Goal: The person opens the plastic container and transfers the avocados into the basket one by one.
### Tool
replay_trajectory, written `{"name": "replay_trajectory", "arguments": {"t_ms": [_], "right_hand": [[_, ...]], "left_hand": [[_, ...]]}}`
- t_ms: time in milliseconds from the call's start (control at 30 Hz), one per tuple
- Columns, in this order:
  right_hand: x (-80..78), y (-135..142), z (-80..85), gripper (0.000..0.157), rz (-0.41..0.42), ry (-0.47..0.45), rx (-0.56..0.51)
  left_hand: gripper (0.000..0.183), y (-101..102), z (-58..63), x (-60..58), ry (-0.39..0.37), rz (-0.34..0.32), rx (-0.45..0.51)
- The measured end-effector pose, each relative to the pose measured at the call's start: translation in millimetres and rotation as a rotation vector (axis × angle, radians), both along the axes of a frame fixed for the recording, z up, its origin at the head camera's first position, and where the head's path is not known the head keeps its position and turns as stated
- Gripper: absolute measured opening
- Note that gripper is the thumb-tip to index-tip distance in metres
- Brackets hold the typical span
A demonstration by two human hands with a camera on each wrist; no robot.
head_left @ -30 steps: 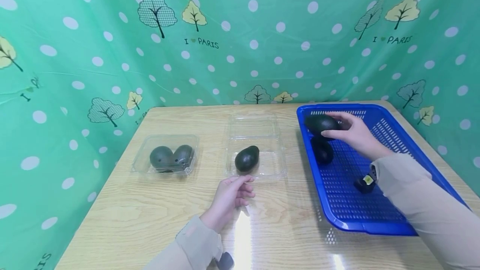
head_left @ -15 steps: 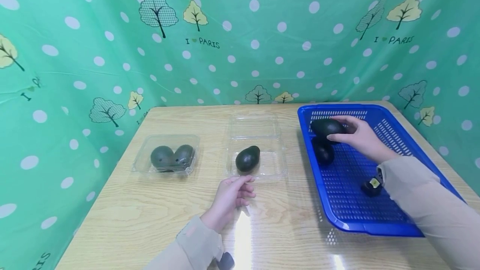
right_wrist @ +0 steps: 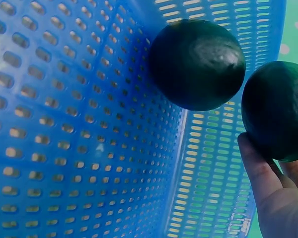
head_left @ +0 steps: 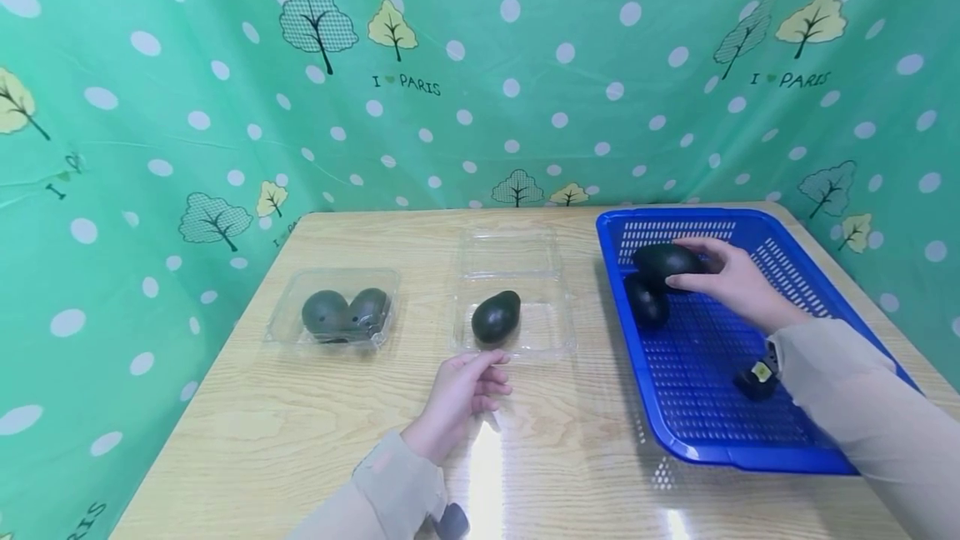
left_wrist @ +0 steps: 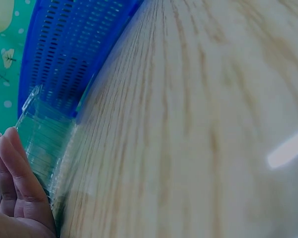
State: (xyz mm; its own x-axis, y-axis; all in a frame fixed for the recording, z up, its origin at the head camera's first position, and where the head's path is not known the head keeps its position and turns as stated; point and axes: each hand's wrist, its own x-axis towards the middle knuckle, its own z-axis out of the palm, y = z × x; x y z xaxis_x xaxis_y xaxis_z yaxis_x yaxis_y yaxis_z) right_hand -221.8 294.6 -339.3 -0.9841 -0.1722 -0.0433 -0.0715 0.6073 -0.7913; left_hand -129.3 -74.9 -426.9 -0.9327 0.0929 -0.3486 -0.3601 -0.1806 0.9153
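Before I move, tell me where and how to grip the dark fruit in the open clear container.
Grip the dark fruit across its broad middle, coming from above. It lies on its side, with the narrow end pointing away and to the right, and the open clear container leaves its top uncovered, so that looks the surest hold.

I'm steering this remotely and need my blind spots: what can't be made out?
Head view: right end of the held fruit, behind the right hand.
Head view: near right corner of the blue basket, behind the right sleeve.
Right wrist view: part of the held fruit, cut by right edge.
Left wrist view: part of the left hand, cut by left edge.
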Motion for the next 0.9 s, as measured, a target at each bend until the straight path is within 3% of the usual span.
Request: {"name": "replay_trajectory", "arguments": {"t_ms": [900], "right_hand": [[-7.0, 16.7, -16.1, 0.073, -0.012, -0.032, 0.037]], "left_hand": [[0.027, 1.9, -1.9, -0.7, -0.018, 0.016, -0.010]]}}
